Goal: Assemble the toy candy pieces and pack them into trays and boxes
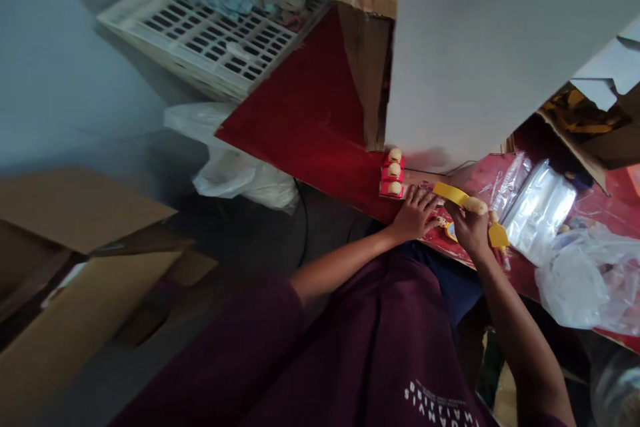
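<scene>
My left hand [413, 215] rests on the red table with its fingers spread, beside a small clear-wrapped item. My right hand [469, 230] grips a yellow piece [451, 194] with a cream rounded end, held just above the table. Below and between the hands lies a small toy with a blue-and-yellow round part [451, 231]. Another yellow piece [498, 235] is on the table right of my right hand. Three cream rounded heads on red bases [393, 172] stand in a row beyond my left hand.
Clear plastic sleeves [540, 207] and a crumpled plastic bag [585, 277] lie at the right. A tall white panel [480, 47] and cardboard [367, 67] rise behind the hands. A white slatted crate [215, 37] is at upper left, an open carton [95, 213] at lower left.
</scene>
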{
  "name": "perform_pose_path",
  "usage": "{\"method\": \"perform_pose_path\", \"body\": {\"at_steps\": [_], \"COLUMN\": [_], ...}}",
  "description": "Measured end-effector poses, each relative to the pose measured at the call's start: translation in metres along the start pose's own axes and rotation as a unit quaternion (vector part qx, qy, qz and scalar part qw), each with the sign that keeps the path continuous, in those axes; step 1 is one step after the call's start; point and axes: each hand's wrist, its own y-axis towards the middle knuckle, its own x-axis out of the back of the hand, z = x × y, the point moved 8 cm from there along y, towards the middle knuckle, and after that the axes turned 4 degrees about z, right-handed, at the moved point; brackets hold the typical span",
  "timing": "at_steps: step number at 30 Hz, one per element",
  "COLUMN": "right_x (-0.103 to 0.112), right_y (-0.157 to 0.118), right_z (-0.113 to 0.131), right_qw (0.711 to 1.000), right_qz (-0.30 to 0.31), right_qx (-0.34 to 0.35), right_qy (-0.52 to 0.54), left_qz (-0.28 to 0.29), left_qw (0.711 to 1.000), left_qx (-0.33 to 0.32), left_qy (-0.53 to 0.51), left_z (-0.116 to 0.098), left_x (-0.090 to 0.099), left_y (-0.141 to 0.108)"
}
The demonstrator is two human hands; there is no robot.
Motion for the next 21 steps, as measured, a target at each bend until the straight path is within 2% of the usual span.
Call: {"method": "perform_pose_path", "body": {"at_steps": [4, 7, 10, 14, 17, 19, 21], "right_x": [-0.032, -0.048, -0.053, -0.062, -0.078, -0.087, -0.087], "right_y": [0.038, 0.048, 0.053, 0.071, 0.083, 0.082, 0.075], "right_z": [-0.005, -0.005, 0.000, 0.007, -0.001, -0.007, -0.007], "right_qw": [0.998, 0.991, 0.982, 0.969, 0.952, 0.947, 0.960], "right_qz": [0.044, 0.096, 0.137, 0.183, 0.223, 0.222, 0.159], "right_qx": [0.038, 0.063, 0.075, 0.056, 0.020, 0.005, 0.007], "right_qy": [-0.037, -0.067, -0.104, -0.156, -0.209, -0.233, -0.228], "left_qz": [-0.001, -0.007, -0.020, -0.048, -0.050, -0.040, -0.029], "left_qw": [1.000, 1.000, 0.999, 0.998, 0.998, 0.999, 0.999], "left_qx": [-0.022, -0.023, -0.025, -0.029, -0.030, -0.032, -0.040], "left_qy": [-0.004, 0.007, 0.015, 0.013, 0.011, 0.014, 0.016], "left_z": [-0.002, 0.001, 0.003, 0.001, 0.001, 0.003, 0.005], "left_x": [-0.003, -0.009, -0.014, -0.015, -0.019, -0.025, -0.032], "left_y": [0.004, 0.005, 0.003, 0.000, -0.002, -0.002, -0.002]}}
